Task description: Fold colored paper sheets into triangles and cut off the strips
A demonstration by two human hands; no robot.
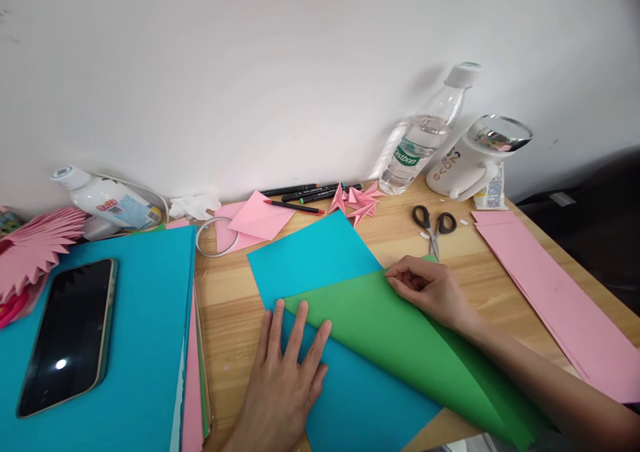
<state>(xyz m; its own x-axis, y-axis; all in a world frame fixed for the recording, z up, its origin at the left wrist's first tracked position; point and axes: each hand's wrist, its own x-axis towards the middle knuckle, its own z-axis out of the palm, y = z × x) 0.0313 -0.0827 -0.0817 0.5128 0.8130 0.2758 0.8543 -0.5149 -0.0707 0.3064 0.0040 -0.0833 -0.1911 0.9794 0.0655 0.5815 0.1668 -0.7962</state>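
Note:
A green paper sheet [390,335] lies folded over on top of a blue paper sheet [310,259] on the wooden table [230,305]. My left hand [285,379] lies flat with fingers spread, pressing the blue sheet and the green sheet's left corner. My right hand [425,289] pinches the green sheet's upper edge near its top corner, with the fingers curled on it.
A phone [67,335] lies on a stack of coloured paper [150,345] at left. Scissors [434,225], markers [305,195], folded pink pieces [357,202], a water bottle [425,135], a white mug [475,159] and pink strips [550,292] stand around. A glue bottle [107,199] lies at back left.

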